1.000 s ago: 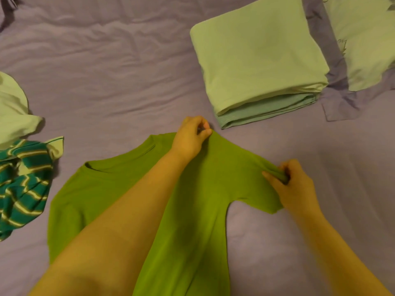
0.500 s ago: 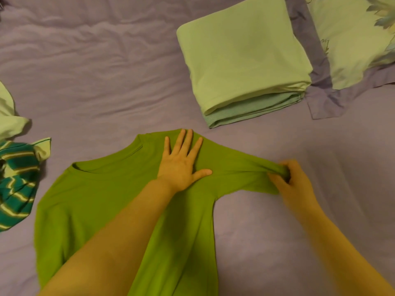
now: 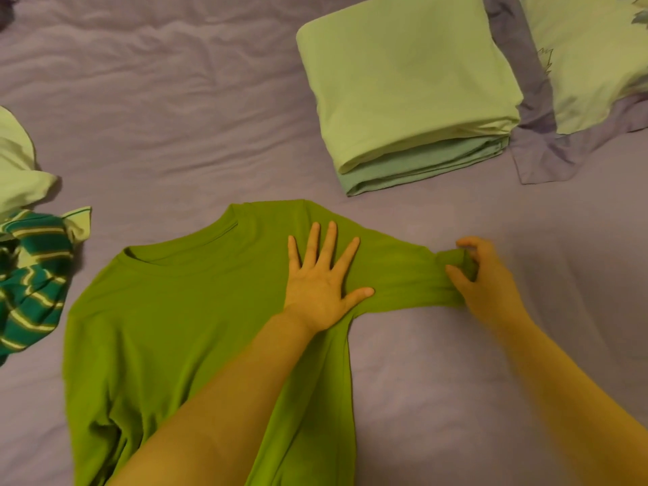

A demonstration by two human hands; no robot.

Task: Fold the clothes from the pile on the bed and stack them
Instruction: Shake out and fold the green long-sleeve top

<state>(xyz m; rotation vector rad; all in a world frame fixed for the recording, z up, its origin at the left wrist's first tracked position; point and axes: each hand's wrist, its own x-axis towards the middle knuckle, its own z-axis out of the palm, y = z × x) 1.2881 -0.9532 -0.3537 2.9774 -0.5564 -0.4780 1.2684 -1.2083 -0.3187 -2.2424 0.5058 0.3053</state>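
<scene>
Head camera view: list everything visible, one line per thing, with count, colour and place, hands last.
bright green long-sleeved cotton shirt: one, green, spread flat, centre.
stack of folded pale green fabric pieces: one stack, light green over teal-green, upper right.
green-and-cream striped garment: one, crumpled, left edge.
pale green loose cloth: one, left edge, above the striped garment.
pale green pillowcase with purple border: one, top right corner.
purple bed sheet: one, wrinkled, under everything.
hands: left hand flat on the shirt's shoulder; right hand pinching the sleeve end.

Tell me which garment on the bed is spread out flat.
The bright green shirt, under both hands; the striped one lies crumpled at left, the pale ones are folded and stacked.
</scene>
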